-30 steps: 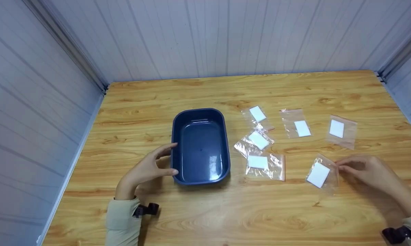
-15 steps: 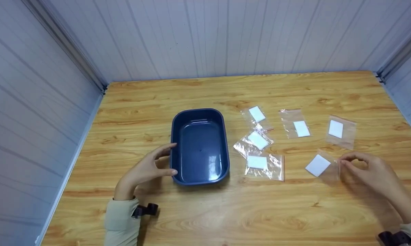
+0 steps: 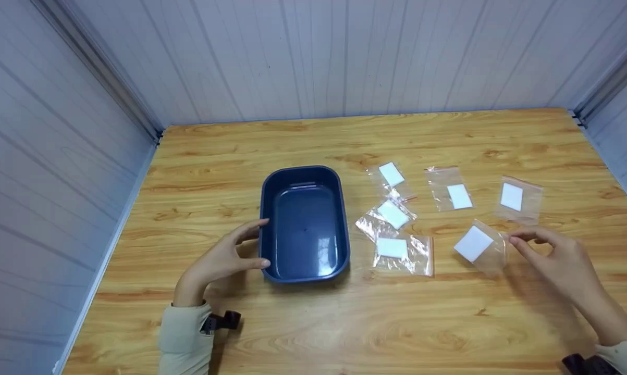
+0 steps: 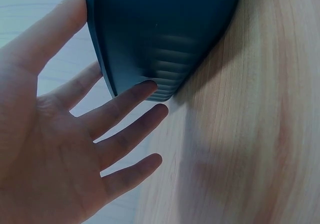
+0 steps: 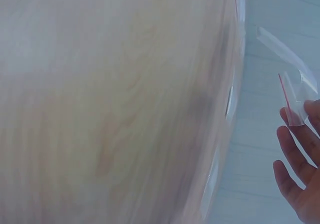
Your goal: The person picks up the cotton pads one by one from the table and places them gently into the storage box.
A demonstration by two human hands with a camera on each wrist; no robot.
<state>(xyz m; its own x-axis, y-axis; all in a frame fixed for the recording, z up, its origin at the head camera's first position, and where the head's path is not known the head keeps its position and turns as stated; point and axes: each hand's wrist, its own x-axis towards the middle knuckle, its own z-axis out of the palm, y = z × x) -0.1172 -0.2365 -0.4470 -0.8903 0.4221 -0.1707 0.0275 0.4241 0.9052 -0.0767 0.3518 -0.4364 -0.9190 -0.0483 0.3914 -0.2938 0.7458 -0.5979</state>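
Note:
A dark blue plastic bin [image 3: 307,229] stands on the wooden table. My left hand [image 3: 224,259] rests at its left rim, thumb and fingertips on the edge, and the left wrist view shows those fingers spread and fairly straight. Between thumb and forefinger, my right hand [image 3: 561,265] pinches a clear zip bag [image 3: 493,258] by its edge. Inside this bag is a flat white rectangle [image 3: 474,244]. In the right wrist view the bag [image 5: 292,97] is lifted above the table, its red zip strip showing near the fingertips.
Several similar bags lie right of the bin: one zip bag [image 3: 420,255] near the front, another bag [image 3: 376,221] behind it, and a bag [image 3: 443,179] farther back. The nearest to my right hand is a bag [image 3: 531,205] just beyond it. White panel walls [image 3: 318,57] enclose the table.
My right hand has raised the pinched bag off the table and carried it slightly left and away from me, the bag turning as it goes. The left hand and the bin stay put.

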